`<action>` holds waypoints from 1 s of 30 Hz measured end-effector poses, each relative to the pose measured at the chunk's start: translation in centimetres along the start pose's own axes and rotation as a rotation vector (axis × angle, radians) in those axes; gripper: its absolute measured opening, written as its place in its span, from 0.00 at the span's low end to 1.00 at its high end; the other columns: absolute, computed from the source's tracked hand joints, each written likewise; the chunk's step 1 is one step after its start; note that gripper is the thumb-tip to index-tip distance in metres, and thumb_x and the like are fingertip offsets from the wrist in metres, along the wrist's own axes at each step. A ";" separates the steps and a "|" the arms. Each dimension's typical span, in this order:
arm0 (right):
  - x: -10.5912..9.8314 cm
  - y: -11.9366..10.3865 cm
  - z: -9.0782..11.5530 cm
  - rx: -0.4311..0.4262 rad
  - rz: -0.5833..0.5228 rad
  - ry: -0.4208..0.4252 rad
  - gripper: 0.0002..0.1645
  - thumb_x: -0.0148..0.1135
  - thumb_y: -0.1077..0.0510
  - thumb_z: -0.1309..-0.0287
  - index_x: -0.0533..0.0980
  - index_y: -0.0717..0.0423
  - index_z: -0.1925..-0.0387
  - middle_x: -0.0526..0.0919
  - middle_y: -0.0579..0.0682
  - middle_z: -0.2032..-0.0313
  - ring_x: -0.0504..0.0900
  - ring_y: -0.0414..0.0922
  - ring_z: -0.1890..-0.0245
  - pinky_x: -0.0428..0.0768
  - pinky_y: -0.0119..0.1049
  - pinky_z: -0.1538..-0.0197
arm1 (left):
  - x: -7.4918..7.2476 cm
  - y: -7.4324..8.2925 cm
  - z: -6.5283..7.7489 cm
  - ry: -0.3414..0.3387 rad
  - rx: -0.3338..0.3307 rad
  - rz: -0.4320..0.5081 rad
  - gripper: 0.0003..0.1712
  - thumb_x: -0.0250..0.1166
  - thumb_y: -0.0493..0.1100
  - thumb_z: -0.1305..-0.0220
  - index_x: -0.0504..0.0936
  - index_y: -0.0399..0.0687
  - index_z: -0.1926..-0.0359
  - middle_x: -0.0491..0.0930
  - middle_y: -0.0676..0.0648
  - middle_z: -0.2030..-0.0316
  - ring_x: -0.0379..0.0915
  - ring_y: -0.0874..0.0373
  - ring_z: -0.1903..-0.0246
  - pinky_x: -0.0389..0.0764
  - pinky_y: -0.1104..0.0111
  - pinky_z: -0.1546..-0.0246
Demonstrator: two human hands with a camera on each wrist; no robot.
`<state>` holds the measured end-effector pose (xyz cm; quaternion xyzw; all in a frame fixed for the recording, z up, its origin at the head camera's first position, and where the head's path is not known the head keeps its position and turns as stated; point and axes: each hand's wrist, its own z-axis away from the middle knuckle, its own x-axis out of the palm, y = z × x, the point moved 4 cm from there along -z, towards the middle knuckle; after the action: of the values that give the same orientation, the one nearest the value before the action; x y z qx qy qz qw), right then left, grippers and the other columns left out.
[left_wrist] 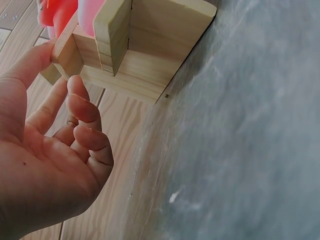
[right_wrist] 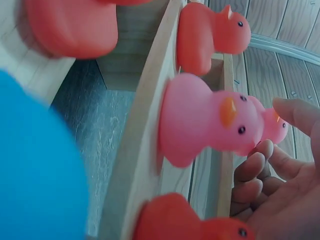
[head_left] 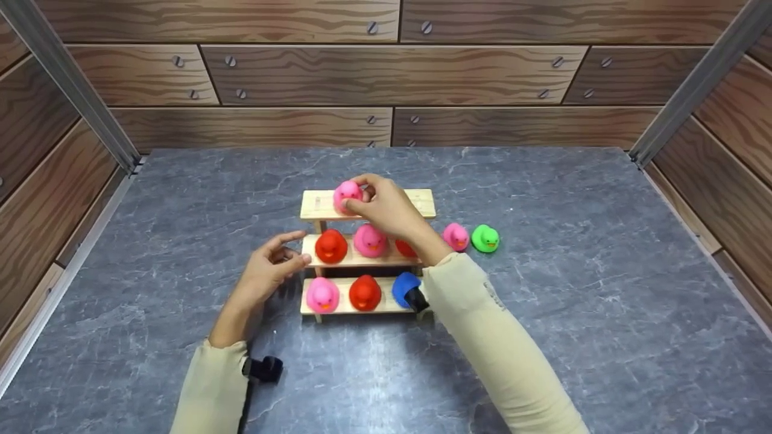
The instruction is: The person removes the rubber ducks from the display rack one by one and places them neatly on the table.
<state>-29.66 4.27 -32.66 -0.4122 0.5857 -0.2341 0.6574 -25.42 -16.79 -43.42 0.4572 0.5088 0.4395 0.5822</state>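
While the right hand (head_left: 387,204) pinches a pink rubber duck (head_left: 348,194) between thumb and fingers at the top tier of a three-tier wooden stand (head_left: 416,204), the left hand (head_left: 265,271) brackets the left end of the middle tier (head_left: 350,258), thumb and forefinger parted, other fingers loosely bent. From where I stand, I cannot tell whether the duck's base bears on the wood or how firmly the left hand touches the stand.

Below, a red duck (head_left: 331,246), a second pink duck (head_left: 370,241) and a partly hidden red duck (head_left: 404,248) line the middle tier; a third pink duck (head_left: 322,295), another red duck (head_left: 365,293) and a blue duck (head_left: 404,287) line the bottom one. On the worktop (head_left: 573,301), just right of the stand, a fourth pink duck (head_left: 456,237) sits near a green duck (head_left: 485,239).

Trouble, to my eye, lies under the right arm: a dip of the forearm could topple the partly hidden red duck, and the black wrist camera (head_left: 417,299) could catch the blue one. A hard nudge from the left hand might rock the stand, and an uneven release could tip the pinched duck.
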 end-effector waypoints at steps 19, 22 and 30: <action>-5.0 1.6 1.6 -0.059 -0.068 -0.006 0.22 0.62 0.60 0.41 0.74 0.64 0.45 0.69 0.47 0.69 0.68 0.40 0.70 0.68 0.25 0.72 | 0.0 0.1 0.0 0.000 -0.010 0.019 0.29 0.68 0.37 0.41 0.73 0.42 0.38 0.78 0.55 0.73 0.68 0.64 0.76 0.68 0.75 0.75; -5.9 2.0 2.0 -0.071 -0.050 -0.014 0.22 0.62 0.61 0.41 0.74 0.64 0.46 0.70 0.47 0.69 0.68 0.41 0.69 0.69 0.25 0.70 | 0.0 0.2 0.0 0.001 -0.006 0.017 0.29 0.68 0.36 0.41 0.73 0.41 0.38 0.78 0.55 0.74 0.67 0.65 0.77 0.67 0.75 0.76; -8.1 3.8 2.7 -0.051 0.031 -0.037 0.23 0.61 0.60 0.42 0.73 0.64 0.45 0.71 0.49 0.66 0.69 0.43 0.66 0.70 0.29 0.63 | 0.1 0.2 0.1 0.008 -0.017 0.015 0.29 0.68 0.37 0.41 0.73 0.42 0.39 0.78 0.54 0.73 0.69 0.63 0.75 0.68 0.75 0.75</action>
<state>-29.35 13.49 -31.15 -0.4240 0.5854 -0.2013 0.6611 -25.34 -16.68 -43.26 0.4544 0.5040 0.4499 0.5806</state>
